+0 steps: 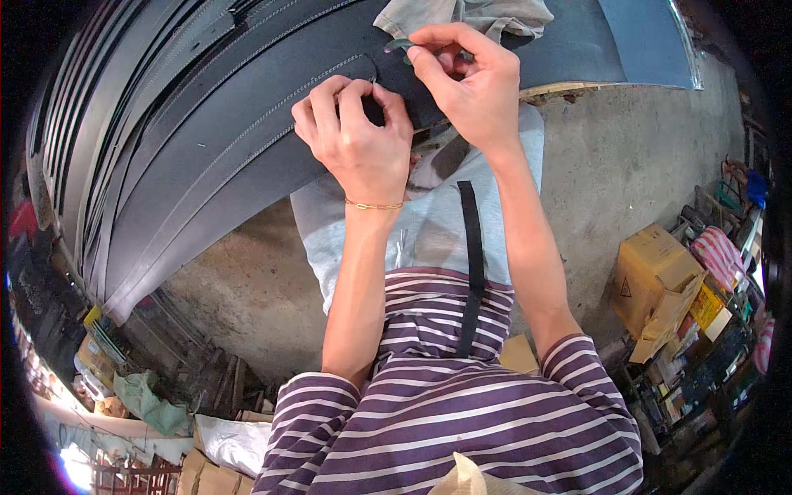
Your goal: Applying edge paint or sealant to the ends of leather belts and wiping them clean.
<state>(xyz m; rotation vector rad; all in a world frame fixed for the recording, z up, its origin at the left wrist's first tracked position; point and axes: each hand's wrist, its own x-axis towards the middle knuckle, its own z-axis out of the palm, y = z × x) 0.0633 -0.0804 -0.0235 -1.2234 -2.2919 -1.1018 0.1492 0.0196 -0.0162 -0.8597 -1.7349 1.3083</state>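
Observation:
Long black straps with pale stitching along their edges lie across a dark work surface (577, 49). My left hand (355, 132) is curled over the end of the nearest stitched black strap (272, 124), fingers bent and thumb close to the index finger. Its fingertips are partly hidden. Just to the right and a little farther away, my right hand (470, 78) pinches a small dark green tool (398, 45) between thumb and fingers. The tool points left over the surface; most of it is covered by the hand, so its exact kind is unclear.
A crumpled grey-beige cloth (462, 15) lies at the far edge of the work surface. Many more straps (115, 91) fan out to the left. On the right stand a cardboard box (652, 276) and a pink-striped bundle (718, 257). Concrete floor (635, 148) shows below the table edge.

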